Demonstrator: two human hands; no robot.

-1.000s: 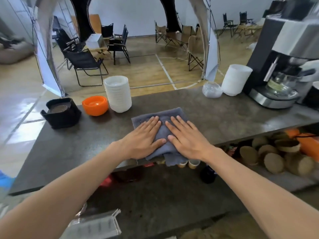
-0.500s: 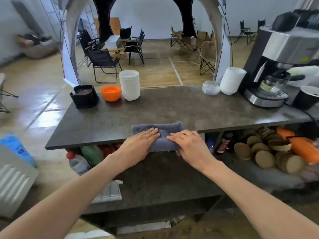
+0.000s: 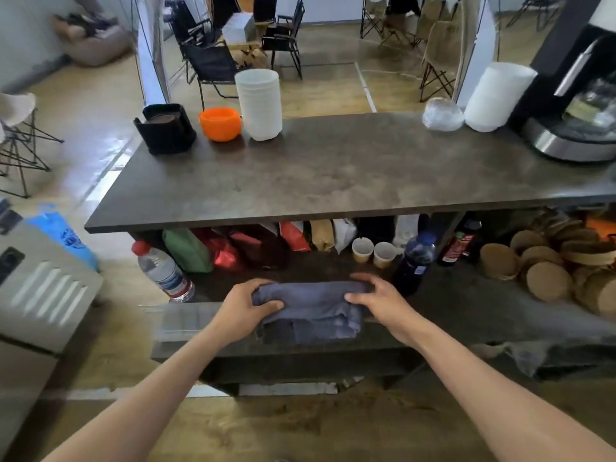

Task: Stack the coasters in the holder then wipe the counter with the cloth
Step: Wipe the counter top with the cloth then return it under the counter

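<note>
The cloth [image 3: 310,310] lies folded on the lower shelf [image 3: 466,305] under the counter [image 3: 333,175], its long axis running left to right across the view, with its folded layers showing along the near edge. Both hands grip it at opposite ends: the left hand [image 3: 245,303] has its thumb pressed on top of the left end with fingers curled over the far edge, and the right hand [image 3: 380,300] has its fingers arched over the right end, thumb against the near side. Whether the cloth rests fully on the shelf or is slightly lifted cannot be told. Neither hand is nearer than the other; the cloth sits squarely between them, so any coming move, setting it down or letting go, turns on both ends moving together along that left-right axis. Up on the counter, the surface is bare through the middle. At its far left corner stands the black holder [image 3: 165,128] with brown coasters [image 3: 163,119] seemingly stacked inside, so that step looks done and the wiping probably too. Just beside the holder sit an orange bowl [image 3: 220,124] and a stack of white bowls [image 3: 258,103]; a coffee machine [image 3: 573,105] stands at the far right. A water bottle [image 3: 163,271] lies on the shelf, left of the cloth.
</note>
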